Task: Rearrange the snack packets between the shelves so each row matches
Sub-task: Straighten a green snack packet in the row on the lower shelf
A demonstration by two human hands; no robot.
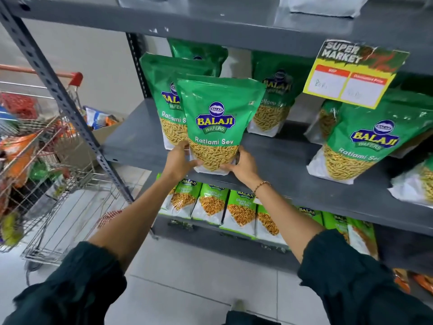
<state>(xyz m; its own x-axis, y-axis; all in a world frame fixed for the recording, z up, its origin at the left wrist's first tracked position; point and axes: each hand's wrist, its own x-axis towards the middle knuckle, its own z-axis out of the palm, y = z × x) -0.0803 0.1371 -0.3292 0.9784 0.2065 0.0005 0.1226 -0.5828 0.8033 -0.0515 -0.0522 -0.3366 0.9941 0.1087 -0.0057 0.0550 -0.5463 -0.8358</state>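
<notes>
A green Balaji Ratlami Sev packet (216,123) stands upright at the front edge of the grey middle shelf (293,165). My left hand (180,158) grips its lower left corner and my right hand (243,164) grips its lower right corner. Right behind it stands a second Ratlami Sev packet (159,90), with a third one (199,51) further back. More of the same packets (274,97) (365,141) sit to the right on this shelf. On the shelf below, a row of green-and-white Balaji packets (239,212) stands side by side.
A yellow Super Market price tag (351,73) hangs from the upper shelf edge at right. A metal shopping cart (42,160) full of mixed snack packets stands at left beside the slanted shelf post (58,90). A cardboard box (105,132) sits behind the cart.
</notes>
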